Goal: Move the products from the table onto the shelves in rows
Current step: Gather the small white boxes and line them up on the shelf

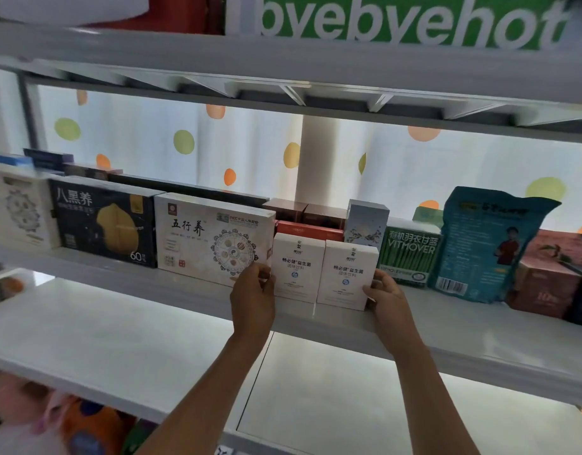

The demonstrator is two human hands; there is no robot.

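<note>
Two identical small white boxes stand upright side by side at the front of the middle shelf (184,292). My left hand (252,295) grips the left edge of the left white box (298,267). On the other side, my right hand (386,298) grips the right edge of the right white box (347,274). The two boxes touch each other, in line with the front row of products.
To the left stand a large white box (211,238), a black box (102,221) and another white box (15,208). To the right are a green box (409,251), a teal pouch (486,241) and reddish boxes (545,284). Red boxes (307,228) sit behind. An upper shelf (283,60) hangs overhead.
</note>
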